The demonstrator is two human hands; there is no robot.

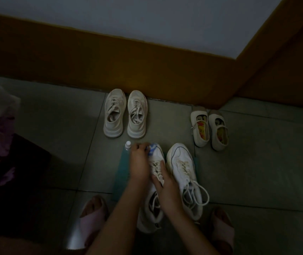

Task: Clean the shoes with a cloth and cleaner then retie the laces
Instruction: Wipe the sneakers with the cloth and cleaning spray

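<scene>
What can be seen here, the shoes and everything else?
wiped white sneaker: one, white, on the mat, under both hands
other white sneaker: one, white, beside it on the right, laces loose
cloth: one, blue and white, at the wiped sneaker's toe
bottle: one, white cap, at the mat's far left corner
mat: one, teal, on the tiled floor
beige sneakers: two, beige, side by side near the wall
strap shoes: two, cream with bright insoles, far right
slippers: two, pink, on the person's feet
left hand: one, grips the cloth
right hand: one, holds the wiped sneaker at its laces
</scene>
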